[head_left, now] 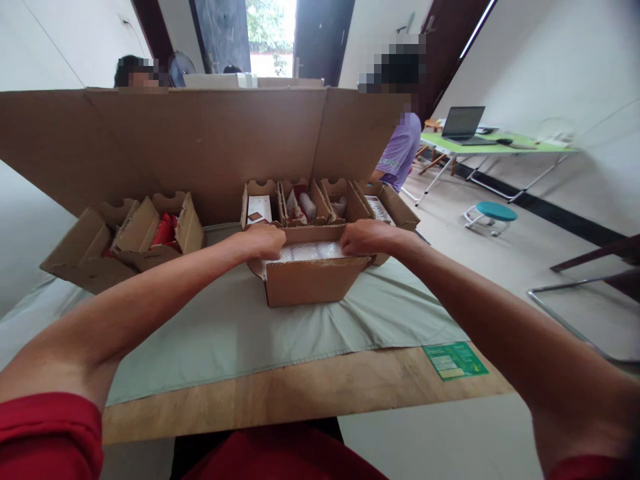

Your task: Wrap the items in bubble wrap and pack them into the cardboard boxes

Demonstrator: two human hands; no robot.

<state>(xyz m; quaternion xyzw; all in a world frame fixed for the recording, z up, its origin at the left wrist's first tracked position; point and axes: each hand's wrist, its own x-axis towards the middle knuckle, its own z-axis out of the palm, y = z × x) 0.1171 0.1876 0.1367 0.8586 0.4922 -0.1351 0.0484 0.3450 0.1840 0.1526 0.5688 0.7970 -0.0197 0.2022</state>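
Note:
A small open cardboard box [313,283] stands on the pale green cloth in front of me. Inside it lies something wrapped in clear bubble wrap [315,251]. My left hand [265,241] is closed on the box's left end, at the rim. At the opposite end my right hand [367,238] is closed on the rim too, its fingertips partly hidden. Just behind are several cardboard bins in a row; one holds a white box [259,209], another a bubble-wrapped item [306,207] with red on it.
On the left sit more cardboard bins [167,230], one with red items. A tall cardboard panel [210,147] rises behind. A green card [455,361] lies at the wooden table edge [300,393]. A person in a purple shirt [403,150] is beyond, near a laptop table [530,150] and stool [496,211].

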